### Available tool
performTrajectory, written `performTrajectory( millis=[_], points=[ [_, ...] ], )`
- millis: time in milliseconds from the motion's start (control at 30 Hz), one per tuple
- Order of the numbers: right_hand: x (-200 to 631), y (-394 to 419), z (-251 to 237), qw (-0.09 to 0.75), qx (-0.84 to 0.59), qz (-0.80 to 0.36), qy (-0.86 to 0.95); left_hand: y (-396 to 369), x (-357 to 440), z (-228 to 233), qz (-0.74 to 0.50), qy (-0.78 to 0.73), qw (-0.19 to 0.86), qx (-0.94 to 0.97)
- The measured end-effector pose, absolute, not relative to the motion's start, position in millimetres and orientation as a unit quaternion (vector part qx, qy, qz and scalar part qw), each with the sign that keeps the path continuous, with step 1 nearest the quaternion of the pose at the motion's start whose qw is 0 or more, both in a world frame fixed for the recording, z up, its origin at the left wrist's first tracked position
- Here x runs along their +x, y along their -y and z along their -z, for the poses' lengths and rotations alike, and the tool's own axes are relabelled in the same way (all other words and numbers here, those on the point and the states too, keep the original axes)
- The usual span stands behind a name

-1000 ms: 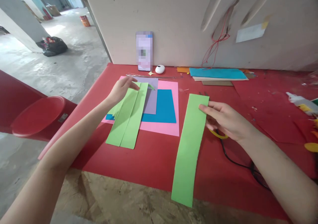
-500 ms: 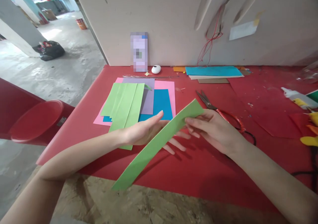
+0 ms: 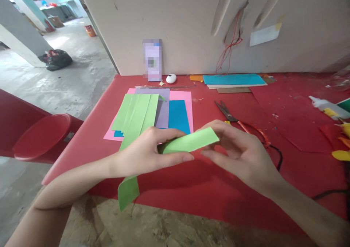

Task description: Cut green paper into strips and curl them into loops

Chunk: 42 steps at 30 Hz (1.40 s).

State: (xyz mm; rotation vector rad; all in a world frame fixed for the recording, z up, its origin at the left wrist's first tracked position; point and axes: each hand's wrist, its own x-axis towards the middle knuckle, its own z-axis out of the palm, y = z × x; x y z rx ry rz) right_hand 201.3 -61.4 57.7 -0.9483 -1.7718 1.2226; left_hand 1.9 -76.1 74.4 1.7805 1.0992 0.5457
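Note:
My left hand (image 3: 153,150) is closed around a light green strip (image 3: 191,141), thumb on the near side and fingers on the far side. One end of the strip points right; the other hangs curled below my left wrist, past the table's front edge. My right hand (image 3: 240,148) is curved around the right end, thumb and fingers apart; its fingertips are partly hidden behind the strip, so contact is unclear. Beyond my left hand, several light green strips (image 3: 133,110) overlap on purple (image 3: 163,112), blue (image 3: 179,115) and pink sheets (image 3: 188,97).
Scissors (image 3: 226,112) with red handles lie beyond my right hand. Blue strips (image 3: 235,80) rest along the back panel, near a phone (image 3: 153,61) and a white oval object (image 3: 171,78). A glue bottle (image 3: 328,108) lies at right. A red bin (image 3: 41,137) stands left.
My left hand, open before, has closed on the green strip. My right hand has let go of its end and opened around it. The strip's near end has curled.

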Motion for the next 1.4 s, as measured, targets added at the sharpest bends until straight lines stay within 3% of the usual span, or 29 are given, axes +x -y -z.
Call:
performTrajectory(
  millis=[467,700,1033,1400],
  points=[
    [184.9,58.9,-87.6,0.437,-0.405,-0.362,0.717,72.2,2.1,-97.1,-0.255,-0.443,0.366,0.777],
    [185.1,50.0,-96.3,0.47,-0.395,-0.332,0.716,57.9,10.2,-103.1,-0.353,-0.452,0.282,0.769],
    [186.6,49.5,-94.8,0.455,-0.394,-0.371,0.707,47.6,13.5,-97.9,-0.388,-0.403,0.492,0.667],
    [188.1,46.6,-96.7,0.426,-0.401,-0.394,0.709,44.4,15.2,-95.1,-0.401,-0.416,0.502,0.644]
  ],
)
